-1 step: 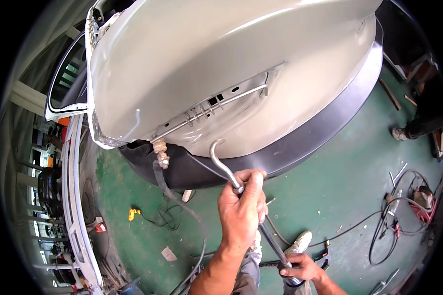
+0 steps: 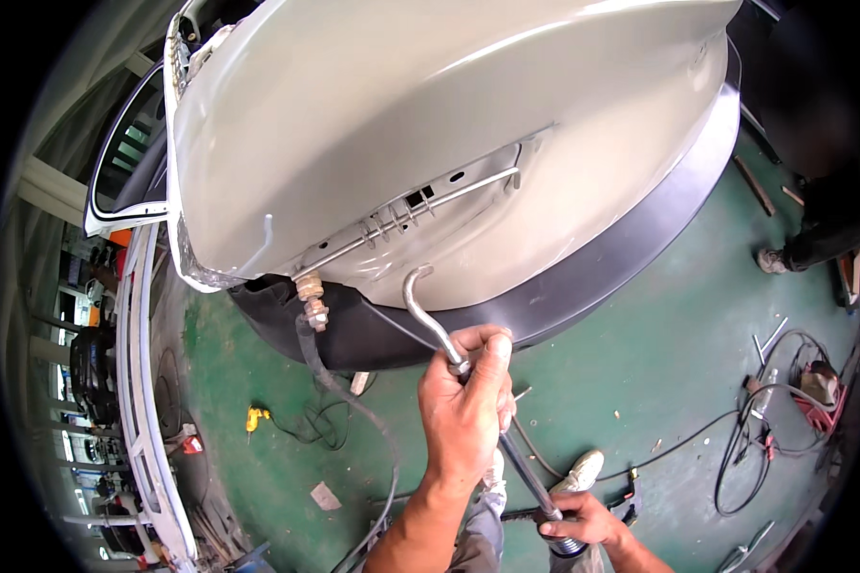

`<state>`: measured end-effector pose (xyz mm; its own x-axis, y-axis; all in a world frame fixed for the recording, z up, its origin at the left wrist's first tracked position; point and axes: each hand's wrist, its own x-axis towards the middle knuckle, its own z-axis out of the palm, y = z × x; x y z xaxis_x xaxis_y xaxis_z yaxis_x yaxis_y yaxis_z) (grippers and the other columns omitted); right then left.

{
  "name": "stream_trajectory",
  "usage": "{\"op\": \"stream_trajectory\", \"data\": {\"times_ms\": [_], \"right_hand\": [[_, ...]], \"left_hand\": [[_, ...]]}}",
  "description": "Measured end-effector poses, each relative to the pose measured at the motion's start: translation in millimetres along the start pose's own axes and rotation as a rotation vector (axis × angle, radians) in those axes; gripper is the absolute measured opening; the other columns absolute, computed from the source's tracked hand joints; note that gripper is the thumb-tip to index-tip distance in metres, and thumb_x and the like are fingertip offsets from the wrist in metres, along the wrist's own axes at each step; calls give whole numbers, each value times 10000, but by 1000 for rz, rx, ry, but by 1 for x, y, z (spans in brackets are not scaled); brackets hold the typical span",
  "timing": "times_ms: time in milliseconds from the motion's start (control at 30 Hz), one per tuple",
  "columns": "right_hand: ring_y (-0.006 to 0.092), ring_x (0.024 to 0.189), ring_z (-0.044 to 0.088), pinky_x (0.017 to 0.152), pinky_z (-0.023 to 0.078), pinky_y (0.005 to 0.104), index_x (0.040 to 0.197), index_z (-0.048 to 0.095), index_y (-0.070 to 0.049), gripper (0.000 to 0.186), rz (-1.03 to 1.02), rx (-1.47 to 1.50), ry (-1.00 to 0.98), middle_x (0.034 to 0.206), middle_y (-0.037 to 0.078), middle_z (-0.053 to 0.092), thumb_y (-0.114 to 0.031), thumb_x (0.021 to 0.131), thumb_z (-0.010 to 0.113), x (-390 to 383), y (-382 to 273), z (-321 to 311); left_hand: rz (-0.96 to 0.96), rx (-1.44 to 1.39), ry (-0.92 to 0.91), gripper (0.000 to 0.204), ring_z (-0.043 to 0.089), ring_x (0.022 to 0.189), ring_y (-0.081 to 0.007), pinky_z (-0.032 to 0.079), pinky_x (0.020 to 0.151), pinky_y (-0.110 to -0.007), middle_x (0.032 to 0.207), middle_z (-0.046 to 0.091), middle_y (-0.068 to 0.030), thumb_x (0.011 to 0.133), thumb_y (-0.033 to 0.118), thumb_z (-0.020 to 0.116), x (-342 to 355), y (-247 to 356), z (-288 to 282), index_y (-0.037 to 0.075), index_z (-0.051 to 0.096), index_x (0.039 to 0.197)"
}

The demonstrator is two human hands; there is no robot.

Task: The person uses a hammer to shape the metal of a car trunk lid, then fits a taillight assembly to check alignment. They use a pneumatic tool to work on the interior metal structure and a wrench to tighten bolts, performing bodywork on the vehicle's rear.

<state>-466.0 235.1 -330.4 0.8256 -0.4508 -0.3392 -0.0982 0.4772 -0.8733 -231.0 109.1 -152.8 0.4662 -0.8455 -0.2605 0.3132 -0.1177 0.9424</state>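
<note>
My left hand (image 2: 463, 411) is closed round the upper part of a slide hammer (image 2: 523, 466), just below its bent steel hook (image 2: 419, 301). Lower down, my right hand (image 2: 583, 520) wraps the tool near its dark, ridged end. The hook's tip shows in front of the lower edge of a beige car body panel (image 2: 334, 124); I cannot tell whether it touches. A steel rod (image 2: 468, 189) runs through a row of small rings on the creased panel. At the rod's left end sits a brass-coloured clamp (image 2: 311, 298) with a thick cable (image 2: 354, 396) hanging from it.
A dark bumper (image 2: 583, 310) curves below the panel. On the green floor lie a yellow drill (image 2: 256, 417), a coiled cable (image 2: 736, 477) and a red tool (image 2: 817, 406). A long pale rail (image 2: 148, 420) stands at left. Another person's shoe (image 2: 772, 260) shows at right.
The hook and both my hands have shifted very slightly left; the whole view has shifted a little too. My hold on the slide hammer is the same.
</note>
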Motion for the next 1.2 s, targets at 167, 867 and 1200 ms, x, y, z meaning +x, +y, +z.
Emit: {"op": "stream_trajectory", "data": {"times_ms": [167, 867, 1200], "right_hand": [[152, 761, 553, 677, 431, 324, 963, 697, 10, 213, -87, 89, -72, 831, 51, 579, -185, 898, 755, 32, -13, 8], [120, 737, 549, 631, 423, 296, 945, 701, 3, 236, -46, 58, -106, 824, 38, 586, -215, 886, 769, 67, -27, -7], [116, 751, 565, 624, 445, 281, 956, 705, 10, 236, -57, 85, -64, 853, 35, 611, -203, 882, 774, 68, -23, -11]], "left_hand": [[104, 27, -55, 177, 385, 445, -50, 346, 412, -224, 577, 447, 29, 1004, 144, 558, 8, 19, -9, 2, 587, 1107], [304, 143, 23, 179, 444, 472, -66, 395, 437, -232, 625, 499, -15, 1023, 150, 524, 18, 18, -15, -23, 560, 1052], [277, 174, -5, 174, 455, 475, -63, 389, 447, -230, 614, 492, 0, 1015, 146, 548, 24, 21, -5, -23, 569, 1050]]}}
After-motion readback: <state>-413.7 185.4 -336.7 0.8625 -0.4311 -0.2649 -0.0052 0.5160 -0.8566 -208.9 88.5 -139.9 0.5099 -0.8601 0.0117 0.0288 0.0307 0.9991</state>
